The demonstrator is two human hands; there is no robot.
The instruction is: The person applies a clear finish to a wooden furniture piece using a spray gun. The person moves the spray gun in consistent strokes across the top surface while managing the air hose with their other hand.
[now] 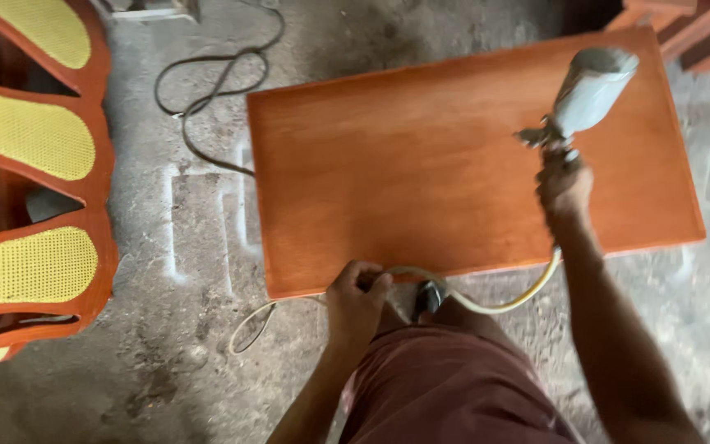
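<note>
My right hand [563,187] grips the handle of a spray gun [583,94] with a pale cup on top, held over the right part of an orange-brown wooden panel [421,164]. The panel lies flat and low above the concrete floor. A pale hose [503,302] runs from the gun's base along the panel's near edge to my left hand [357,300], which is closed around it at that edge. My knee in dark red shorts [445,378] is just below the hands.
An orange wooden frame with yellow woven inserts [30,140] stands at the left. A black cable [207,90] loops over the grey floor behind the panel's left corner. More reddish wood pieces [692,29] lie at the top right.
</note>
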